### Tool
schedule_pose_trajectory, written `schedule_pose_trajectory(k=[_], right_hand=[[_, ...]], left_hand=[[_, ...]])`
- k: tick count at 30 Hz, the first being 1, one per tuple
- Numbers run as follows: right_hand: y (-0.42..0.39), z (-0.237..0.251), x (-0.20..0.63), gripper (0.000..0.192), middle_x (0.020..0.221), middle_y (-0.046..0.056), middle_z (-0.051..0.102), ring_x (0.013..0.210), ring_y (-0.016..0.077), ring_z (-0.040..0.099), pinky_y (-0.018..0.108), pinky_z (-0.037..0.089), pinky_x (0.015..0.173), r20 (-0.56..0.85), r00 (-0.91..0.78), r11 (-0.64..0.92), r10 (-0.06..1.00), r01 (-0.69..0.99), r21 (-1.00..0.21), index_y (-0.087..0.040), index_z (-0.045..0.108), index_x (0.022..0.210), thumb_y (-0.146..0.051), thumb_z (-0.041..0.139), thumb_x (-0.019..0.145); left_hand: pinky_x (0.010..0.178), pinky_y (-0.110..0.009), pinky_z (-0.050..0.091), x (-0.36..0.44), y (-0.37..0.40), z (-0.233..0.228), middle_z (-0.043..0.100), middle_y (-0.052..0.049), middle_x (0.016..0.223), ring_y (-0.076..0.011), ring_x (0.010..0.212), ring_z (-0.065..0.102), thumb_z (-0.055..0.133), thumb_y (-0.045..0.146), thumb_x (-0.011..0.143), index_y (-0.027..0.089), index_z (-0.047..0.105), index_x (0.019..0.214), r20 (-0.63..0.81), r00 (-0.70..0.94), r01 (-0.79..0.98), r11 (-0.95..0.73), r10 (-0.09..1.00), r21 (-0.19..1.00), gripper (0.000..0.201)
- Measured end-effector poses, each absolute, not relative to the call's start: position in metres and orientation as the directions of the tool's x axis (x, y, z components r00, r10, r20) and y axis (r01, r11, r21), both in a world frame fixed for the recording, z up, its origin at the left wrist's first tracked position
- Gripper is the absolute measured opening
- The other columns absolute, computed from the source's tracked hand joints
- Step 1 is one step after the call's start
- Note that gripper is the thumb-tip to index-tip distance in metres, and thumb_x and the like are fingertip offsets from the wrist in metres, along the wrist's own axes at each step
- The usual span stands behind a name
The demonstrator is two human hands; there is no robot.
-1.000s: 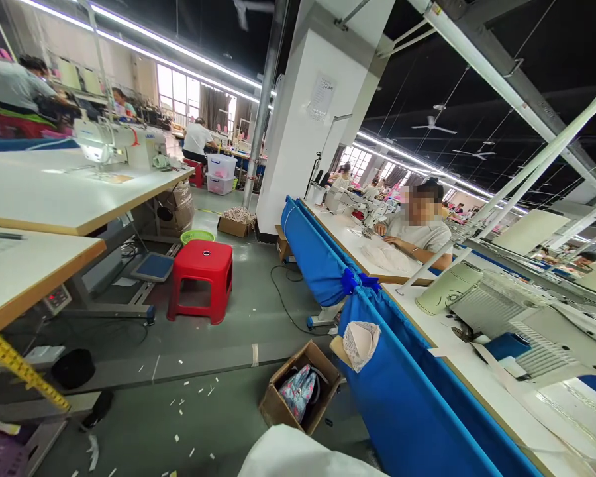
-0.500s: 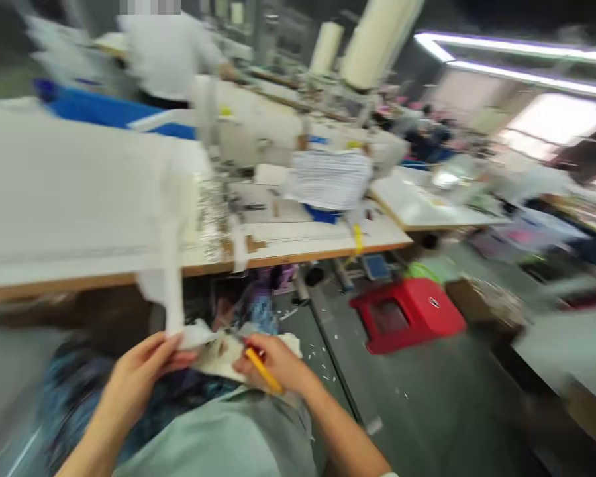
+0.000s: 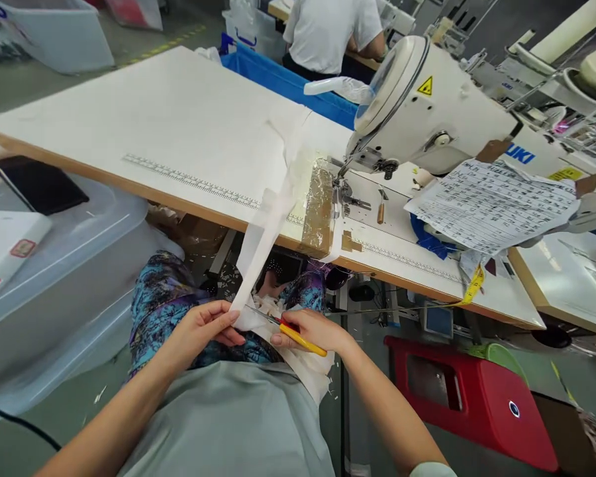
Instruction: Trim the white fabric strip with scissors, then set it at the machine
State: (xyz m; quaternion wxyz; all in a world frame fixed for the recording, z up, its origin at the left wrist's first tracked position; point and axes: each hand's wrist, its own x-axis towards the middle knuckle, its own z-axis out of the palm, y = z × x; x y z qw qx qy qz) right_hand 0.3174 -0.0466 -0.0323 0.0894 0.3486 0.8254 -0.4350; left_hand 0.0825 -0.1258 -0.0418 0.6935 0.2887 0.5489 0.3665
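Note:
My left hand (image 3: pixel 202 329) pinches the lower end of a long white fabric strip (image 3: pixel 265 232) that hangs from the sewing table (image 3: pixel 144 119) down to my lap. My right hand (image 3: pixel 314 330) grips small snips with a yellow and red handle (image 3: pixel 298 338); their blades point left at the strip's end beside my left fingers. More white fabric (image 3: pixel 310 371) lies bunched on my lap under the right hand. The strip runs up toward the needle area of a white sewing machine (image 3: pixel 427 112).
A printed paper sheet (image 3: pixel 491 205) hangs on the machine, a yellow tape measure (image 3: pixel 469 291) dangles off the table edge. A clear plastic bin (image 3: pixel 54 265) with a black phone and white device stands left. A red stool (image 3: pixel 471 397) stands right. A person in white sits beyond the table.
The view swung from the aisle down to my lap and table. Since half a second ago my hands hold the same grip, and the picture has steadied and come closer.

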Motion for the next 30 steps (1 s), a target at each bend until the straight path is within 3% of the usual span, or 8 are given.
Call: schedule_pose_trajectory(k=[6,9,14,21,30], right_hand=[[-0.043,-0.035,0.308,0.048,0.058,-0.006,0.032,0.055,0.0091,0.028,0.024,0.021,0.050,-0.445,-0.795,0.347,0.412,0.589,-0.730,-0.020,0.039,0.064,-0.062,0.051,0.083],[-0.046,-0.033,0.308,0.051,0.057,-0.007,0.030,0.055,0.0091,0.027,0.024,0.020,0.051,-0.414,-0.804,0.370,0.427,0.573,-0.732,-0.020,0.037,0.063,-0.065,0.048,0.083],[-0.052,-0.025,0.310,0.051,0.055,-0.007,0.029,0.053,0.0084,0.026,0.024,0.018,0.051,-0.401,-0.768,0.416,0.500,0.619,-0.666,-0.020,0.035,0.062,-0.063,0.053,0.084],[-0.056,-0.026,0.302,0.049,0.054,-0.006,0.033,0.051,0.0090,0.021,0.025,0.016,0.050,-0.343,-0.724,0.537,0.598,0.680,-0.500,-0.019,0.047,0.062,-0.061,0.064,0.080],[-0.046,-0.034,0.290,0.054,0.052,-0.004,0.037,0.047,0.0094,0.023,0.025,0.015,0.050,-0.344,-0.729,0.576,0.592,0.680,-0.453,-0.019,0.046,0.059,-0.067,0.060,0.080]], left_hand=[[0.059,-0.025,0.054,0.083,-0.128,-0.038,0.070,-0.002,0.064,-0.0179,0.059,0.068,0.078,0.062,0.060,0.017,0.066,0.076,-0.570,0.136,-0.228,0.585,0.811,0.778,0.050],[0.057,-0.024,0.053,0.083,-0.129,-0.038,0.068,-0.001,0.061,-0.0161,0.055,0.067,0.079,0.063,0.059,0.017,0.065,0.076,-0.569,0.140,-0.239,0.585,0.811,0.775,0.051],[0.053,-0.022,0.051,0.081,-0.127,-0.041,0.066,0.001,0.056,-0.0147,0.049,0.064,0.079,0.060,0.060,0.017,0.065,0.075,-0.557,0.167,-0.247,0.582,0.813,0.775,0.048],[0.053,-0.025,0.050,0.074,-0.124,-0.046,0.065,-0.001,0.052,-0.0174,0.049,0.063,0.076,0.057,0.065,0.018,0.067,0.073,-0.541,0.168,-0.223,0.566,0.824,0.794,0.041],[0.055,-0.027,0.052,0.062,-0.123,-0.055,0.063,0.000,0.053,-0.0182,0.051,0.064,0.072,0.054,0.071,0.019,0.068,0.071,-0.531,0.148,-0.224,0.552,0.834,0.803,0.035]])
